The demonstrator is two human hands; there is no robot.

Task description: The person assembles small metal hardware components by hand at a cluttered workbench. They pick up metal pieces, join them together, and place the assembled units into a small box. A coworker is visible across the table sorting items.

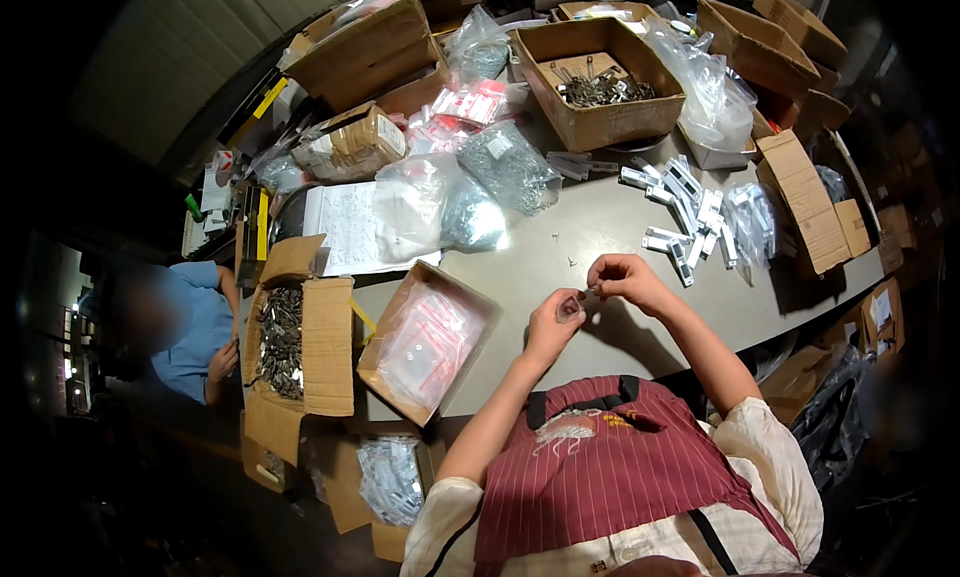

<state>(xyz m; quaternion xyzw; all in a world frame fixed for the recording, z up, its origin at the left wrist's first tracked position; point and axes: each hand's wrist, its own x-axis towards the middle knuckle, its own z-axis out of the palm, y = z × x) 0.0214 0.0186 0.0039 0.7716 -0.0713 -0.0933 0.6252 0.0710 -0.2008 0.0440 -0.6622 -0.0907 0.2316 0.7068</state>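
Note:
My left hand (553, 327) is closed around a small clear plastic bag (569, 309), whose mouth faces up beside my thumb. Close by on its right, my right hand (624, 281) is pinched, with fingertips almost meeting the bag. A tiny piece (593, 290) shows at those fingertips, too small to name. Just beyond my hands, a few loose screws (571, 263) lie on the grey table (540, 287). Farther right is a loose pile of white and grey oblong fittings (688, 209).
Left of my hands stands a carton of red-striped zip bags (425, 347), beside a carton of dark metal parts (280, 342). Bags of small hardware (510, 167) and an open carton of metal pieces (600, 87) fill the back. At far left, a person in blue (195, 327) works.

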